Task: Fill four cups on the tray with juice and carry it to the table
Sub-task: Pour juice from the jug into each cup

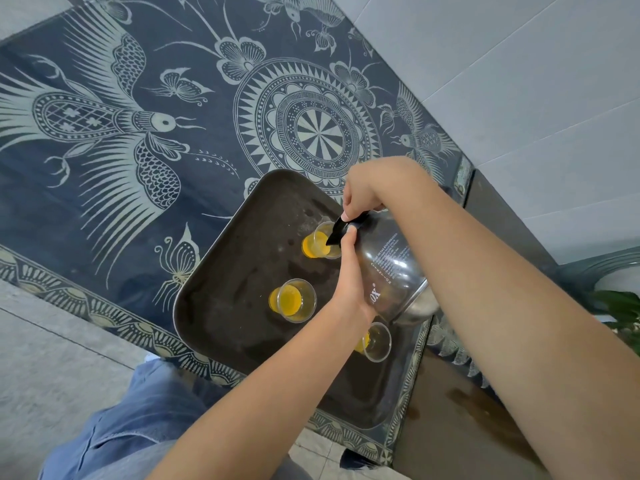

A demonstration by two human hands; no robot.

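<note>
A dark metal tray (pixel 239 271) lies on a table under a blue patterned cloth (pixel 138 133). Three clear plastic cups with orange juice show on it: a far cup (pixel 317 245), a middle cup (pixel 293 300) and a near cup (pixel 375 342), which my left wrist partly hides. A clear glass jug (pixel 391 268) with a black lid is tipped, its black spout over the far cup. My left hand (pixel 349 282) grips the jug's side near the neck. My right hand (pixel 363 195) pinches the black lid from above. No fourth cup is in view.
The table ends at its patterned border (pixel 114 320) near my blue-trousered legs (pixel 138 427). A dark brown surface (pixel 467 427) adjoins the table on the right. Pale floor tiles (pixel 519 64) lie beyond, and green plant leaves (pixel 620 310) show at the right edge.
</note>
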